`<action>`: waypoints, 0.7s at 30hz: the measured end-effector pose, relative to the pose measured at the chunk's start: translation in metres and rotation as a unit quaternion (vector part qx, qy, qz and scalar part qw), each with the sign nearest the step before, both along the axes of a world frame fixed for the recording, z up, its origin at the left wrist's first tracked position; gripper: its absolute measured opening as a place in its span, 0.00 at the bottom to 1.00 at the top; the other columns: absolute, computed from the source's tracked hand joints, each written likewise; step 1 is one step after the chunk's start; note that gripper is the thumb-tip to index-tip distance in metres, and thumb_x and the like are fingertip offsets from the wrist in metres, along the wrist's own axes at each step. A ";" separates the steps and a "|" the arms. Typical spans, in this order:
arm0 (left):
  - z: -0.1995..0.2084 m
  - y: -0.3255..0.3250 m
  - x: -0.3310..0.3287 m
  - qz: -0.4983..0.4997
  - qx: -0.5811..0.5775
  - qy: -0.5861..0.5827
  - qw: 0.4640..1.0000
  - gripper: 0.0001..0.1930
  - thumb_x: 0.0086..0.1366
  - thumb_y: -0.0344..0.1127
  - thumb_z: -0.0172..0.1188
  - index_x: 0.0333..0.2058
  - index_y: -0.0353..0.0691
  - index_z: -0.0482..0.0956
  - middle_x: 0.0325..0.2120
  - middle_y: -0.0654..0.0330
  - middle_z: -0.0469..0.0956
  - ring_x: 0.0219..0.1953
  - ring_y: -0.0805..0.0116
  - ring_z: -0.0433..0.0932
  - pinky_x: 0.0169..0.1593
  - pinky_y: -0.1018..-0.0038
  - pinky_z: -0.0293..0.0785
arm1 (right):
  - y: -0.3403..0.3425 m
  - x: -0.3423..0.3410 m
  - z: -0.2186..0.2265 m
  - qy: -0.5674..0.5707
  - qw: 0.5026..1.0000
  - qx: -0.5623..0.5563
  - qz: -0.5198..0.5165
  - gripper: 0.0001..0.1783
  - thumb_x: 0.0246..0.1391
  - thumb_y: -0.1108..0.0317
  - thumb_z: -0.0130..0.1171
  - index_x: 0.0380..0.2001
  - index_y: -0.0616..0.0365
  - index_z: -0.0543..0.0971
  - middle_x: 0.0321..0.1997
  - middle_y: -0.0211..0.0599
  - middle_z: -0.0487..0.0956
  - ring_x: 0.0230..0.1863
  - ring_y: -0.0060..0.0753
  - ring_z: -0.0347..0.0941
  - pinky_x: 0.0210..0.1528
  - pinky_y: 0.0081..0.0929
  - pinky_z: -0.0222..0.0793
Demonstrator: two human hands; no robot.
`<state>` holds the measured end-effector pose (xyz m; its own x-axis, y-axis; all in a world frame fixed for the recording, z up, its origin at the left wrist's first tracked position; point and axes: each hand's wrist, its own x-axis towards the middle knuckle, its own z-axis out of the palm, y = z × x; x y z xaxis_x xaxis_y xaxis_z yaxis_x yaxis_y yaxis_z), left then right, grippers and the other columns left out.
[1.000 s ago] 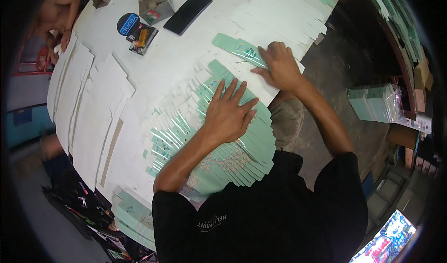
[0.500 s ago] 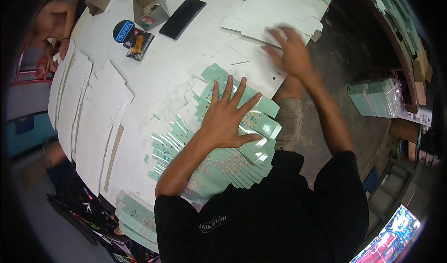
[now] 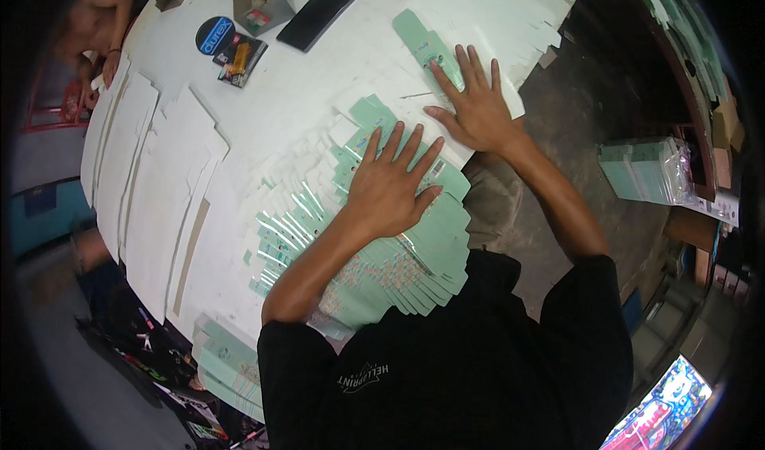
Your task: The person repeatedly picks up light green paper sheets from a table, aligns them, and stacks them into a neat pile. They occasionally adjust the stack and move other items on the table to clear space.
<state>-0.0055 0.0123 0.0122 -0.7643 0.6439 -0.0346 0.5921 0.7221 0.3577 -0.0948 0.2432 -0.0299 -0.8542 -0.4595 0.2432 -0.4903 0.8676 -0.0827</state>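
Observation:
My left hand [image 3: 390, 183] lies flat with its fingers spread on a fanned-out pile of flat green printed carton blanks [image 3: 382, 279]. The pile's glossy edges overlap in steps, and its lower side reaches my black shirt. To the right, my right hand [image 3: 482, 114] is spread at a single green carton blank [image 3: 416, 37], with fingertips over its near part. That blank rests on the white table near the right edge, beside and partly over white sheets [image 3: 486, 40]. The palm hides part of what lies beneath it.
Long stacks of white card [image 3: 171, 147] line the table's left side. A black phone [image 3: 319, 16], an open cardboard box [image 3: 263, 8] and a small black packet [image 3: 241, 60] stand at the back. Wrapped green bundles [image 3: 641, 171] sit on the floor at right. Another person's hand [image 3: 111, 68] shows far left.
My right hand, blurred earlier, has come down nearer and now rests at a green blank that was not visible there before. The fan's top blank looks different. My left hand has shifted slightly.

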 end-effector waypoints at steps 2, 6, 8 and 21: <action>-0.004 -0.001 0.000 0.000 0.001 0.016 1.000 0.37 0.77 0.57 0.48 0.76 0.44 0.59 0.75 0.41 0.58 0.78 0.36 0.52 0.79 0.41 0.37 | 0.000 0.004 -0.019 0.007 1.000 0.013 -0.019 0.43 0.72 0.41 0.48 0.75 0.62 0.62 0.76 0.71 0.60 0.79 0.73 0.51 0.76 0.70 0.46; 0.000 -0.002 -0.003 -0.001 0.014 0.016 1.000 0.38 0.78 0.58 0.47 0.76 0.40 0.57 0.75 0.38 0.55 0.79 0.37 0.49 0.79 0.42 0.35 | -0.010 0.003 -0.014 -0.071 0.997 0.019 -0.021 0.43 0.73 0.46 0.47 0.72 0.79 0.60 0.77 0.70 0.58 0.80 0.71 0.49 0.78 0.67 0.46; 0.000 -0.002 -0.003 -0.001 0.016 0.026 1.000 0.38 0.78 0.58 0.46 0.76 0.40 0.57 0.76 0.37 0.54 0.79 0.37 0.48 0.79 0.42 0.35 | -0.015 0.006 0.002 -0.031 0.996 0.078 -0.034 0.40 0.72 0.50 0.50 0.70 0.79 0.63 0.73 0.67 0.66 0.75 0.69 0.59 0.75 0.64 0.53; 0.011 0.003 0.003 0.024 0.041 0.075 0.996 0.40 0.74 0.44 0.55 0.78 0.38 0.50 0.78 0.36 0.43 0.81 0.39 0.41 0.79 0.39 0.30 | -0.013 0.009 0.066 -0.348 0.903 -0.250 0.018 0.32 0.57 0.79 0.56 0.67 0.69 0.69 0.48 0.51 0.82 0.56 0.47 0.79 0.54 0.42 0.78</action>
<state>-0.0027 0.0151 0.0236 -0.7869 0.6026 0.1331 0.6089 0.7231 0.3263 -0.0857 0.2301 0.0358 -0.8672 -0.4706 -0.1624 -0.1946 0.6207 -0.7595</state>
